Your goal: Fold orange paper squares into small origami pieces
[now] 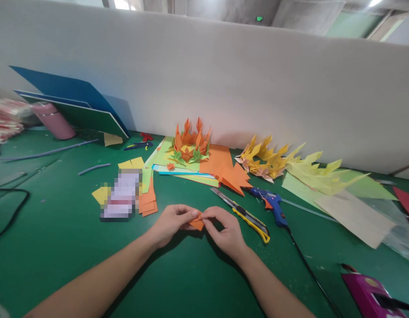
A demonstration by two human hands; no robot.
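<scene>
A small piece of folded orange paper (197,223) is pinched between my two hands, above the green table. My left hand (174,223) grips its left side, thumb on top. On the right side, the thumb and fingertips of my right hand (226,229) close on its upper edge. Some of the paper is hidden behind the fingers. A yellow utility knife (246,216) lies just beyond my right hand, its blade pointing away to the left. Orange paper squares (147,204) lie left of my left hand, partly under a blurred-out phone-like object (122,194).
A blue glue gun (274,205) lies right of the knife, its cord running toward the front. Behind stand an orange paper crown (191,143) and a yellow one (266,159). A pink bottle (54,120) stands at left, and a magenta device (368,293) sits front right.
</scene>
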